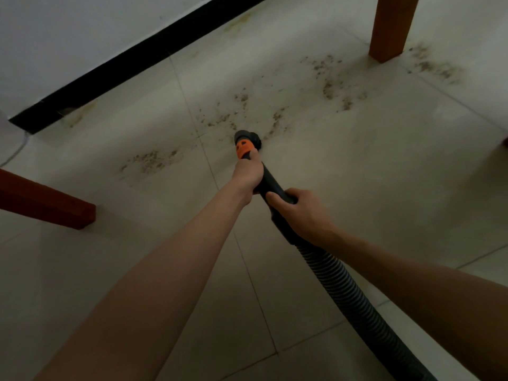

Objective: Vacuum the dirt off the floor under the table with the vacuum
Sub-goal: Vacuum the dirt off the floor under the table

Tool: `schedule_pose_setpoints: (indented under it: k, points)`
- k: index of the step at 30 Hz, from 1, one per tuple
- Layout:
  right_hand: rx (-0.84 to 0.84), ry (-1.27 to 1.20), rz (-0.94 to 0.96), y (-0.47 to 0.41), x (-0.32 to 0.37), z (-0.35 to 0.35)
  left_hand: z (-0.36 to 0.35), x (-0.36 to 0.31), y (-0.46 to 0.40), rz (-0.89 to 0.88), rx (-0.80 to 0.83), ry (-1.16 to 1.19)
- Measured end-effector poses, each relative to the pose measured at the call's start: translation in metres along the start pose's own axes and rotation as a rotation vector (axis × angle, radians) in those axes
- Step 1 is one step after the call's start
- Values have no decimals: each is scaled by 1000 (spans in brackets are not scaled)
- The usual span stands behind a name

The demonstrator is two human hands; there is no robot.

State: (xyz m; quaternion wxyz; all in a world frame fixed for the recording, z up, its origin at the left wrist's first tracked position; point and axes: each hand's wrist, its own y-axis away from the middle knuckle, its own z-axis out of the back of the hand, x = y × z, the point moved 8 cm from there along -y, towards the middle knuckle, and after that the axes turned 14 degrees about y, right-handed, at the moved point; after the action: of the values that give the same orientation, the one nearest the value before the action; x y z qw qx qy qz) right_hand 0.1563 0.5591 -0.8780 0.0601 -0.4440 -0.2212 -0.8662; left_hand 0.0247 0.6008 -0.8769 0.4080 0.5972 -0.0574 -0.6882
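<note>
A black vacuum wand with an orange collar (pixel 244 146) points down at the tiled floor, its nozzle (pixel 248 136) at the near edge of the dirt. My left hand (pixel 248 171) grips the wand just behind the collar. My right hand (pixel 298 213) grips the handle further back, where the ribbed black hose (pixel 354 306) begins and runs off to the lower right. Brown dirt (pixel 239 111) is scattered ahead of the nozzle, with a patch to the left (pixel 149 162) and more to the right (pixel 334 86) and past the table leg (pixel 437 67).
One wooden table leg (pixel 390 28) stands at the upper right, another (pixel 46 202) at the left edge. A white wall with a black skirting board (pixel 132 61) runs diagonally across the top left. A thin white cord (pixel 15 152) lies near the left edge.
</note>
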Motion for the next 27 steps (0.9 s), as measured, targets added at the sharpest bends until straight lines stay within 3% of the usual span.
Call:
schedule_pose_setpoints:
  k: [10, 22, 27]
  points:
    - [-126, 56, -17, -8, -18, 35, -45, -14, -2, -23, 78, 25]
    - [-133, 115, -20, -12, -22, 37, -51, -13, -5, -11, 128, 89]
    - [-116, 77, -7, -4, -21, 25, -38, -7, -1, -42, 72, 34]
